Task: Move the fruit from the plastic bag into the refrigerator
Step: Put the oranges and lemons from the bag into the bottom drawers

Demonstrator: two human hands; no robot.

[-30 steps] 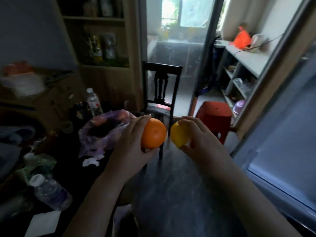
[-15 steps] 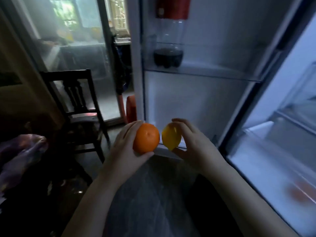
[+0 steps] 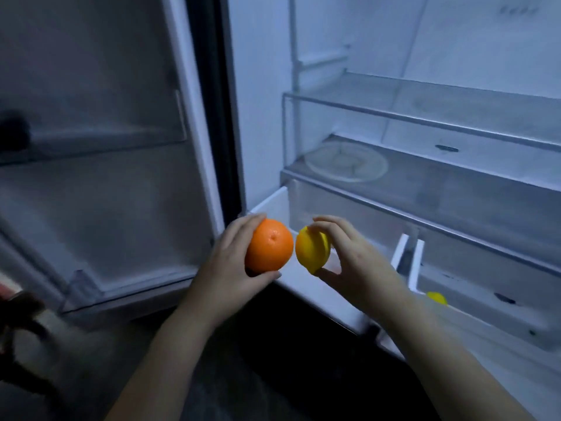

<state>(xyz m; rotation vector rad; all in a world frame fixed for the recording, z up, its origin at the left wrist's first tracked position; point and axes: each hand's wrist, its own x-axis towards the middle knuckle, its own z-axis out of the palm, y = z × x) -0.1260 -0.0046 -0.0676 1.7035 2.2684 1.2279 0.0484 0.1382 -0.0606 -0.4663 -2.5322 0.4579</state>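
Holding orange (image 3: 268,245) beside lemon (image 3: 312,250)

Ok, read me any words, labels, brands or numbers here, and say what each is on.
None can be read.
The orange and the lemon show no sticker or print.
One dark mark on the fridge shelf and a smudge in the drawer are too blurred to tell whether they are text.

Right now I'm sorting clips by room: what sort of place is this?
Probably a home kitchen, at an open refrigerator: glass shelves, an open crisper drawer with a yellow fruit in it, and the left hand holding an orange, the right hand a lemon.
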